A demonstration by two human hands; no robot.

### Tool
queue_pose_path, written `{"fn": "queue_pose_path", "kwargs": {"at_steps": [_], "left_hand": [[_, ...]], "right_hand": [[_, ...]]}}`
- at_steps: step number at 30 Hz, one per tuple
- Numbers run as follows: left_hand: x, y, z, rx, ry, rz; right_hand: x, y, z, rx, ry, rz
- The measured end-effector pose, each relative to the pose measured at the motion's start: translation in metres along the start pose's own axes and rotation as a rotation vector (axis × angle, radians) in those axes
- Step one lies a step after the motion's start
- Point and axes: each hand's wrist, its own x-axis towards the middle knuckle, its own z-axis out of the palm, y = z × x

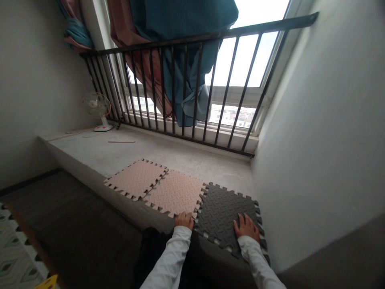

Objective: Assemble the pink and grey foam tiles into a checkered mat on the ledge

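Two pink foam mat tiles lie side by side on the ledge: a left pink tile (138, 178) and a middle pink tile (177, 190). At the right end is a dark grey foam tile (224, 212), its toothed edge against the middle tile. My left hand (184, 220) has its fingers bent over the front right corner of the middle tile, close to the seam; its thumb is hard to make out. Flat on the dark tile rests my right hand (246, 226), fingers spread, with nothing held in it.
The concrete ledge (168, 150) runs along a black metal railing (192, 140) under the window. A small fan (98, 112) stands at its far left, near a thin strip (122, 141). A white wall (319, 160) borders the right side. Below left is a dark floor (75, 216).
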Motion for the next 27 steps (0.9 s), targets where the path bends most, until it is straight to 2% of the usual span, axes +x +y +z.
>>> {"fn": "queue_pose_path", "kwargs": {"at_steps": [6,8,10,15,18,22,27], "left_hand": [[0.000,-0.003,0.002,-0.083,0.146,0.006],[0.000,-0.003,0.001,-0.093,0.160,0.009],[-0.001,-0.001,-0.001,-0.086,0.121,0.017],[-0.003,0.006,-0.005,-0.018,-0.095,0.007],[-0.003,0.009,-0.007,0.010,-0.180,0.003],[-0.003,0.010,-0.007,0.016,-0.227,0.021],[-0.004,0.009,-0.004,0.012,-0.225,0.076]], "right_hand": [[0.000,0.000,0.002,-0.001,0.007,-0.001],[0.001,0.001,0.004,-0.005,0.007,-0.006],[0.001,0.001,0.005,-0.008,0.004,-0.004],[0.002,0.002,0.011,-0.012,0.036,-0.009],[0.002,0.002,0.015,-0.014,0.071,-0.014],[0.003,0.002,0.016,-0.009,0.062,-0.008],[0.004,0.003,0.014,0.020,0.020,-0.008]]}}
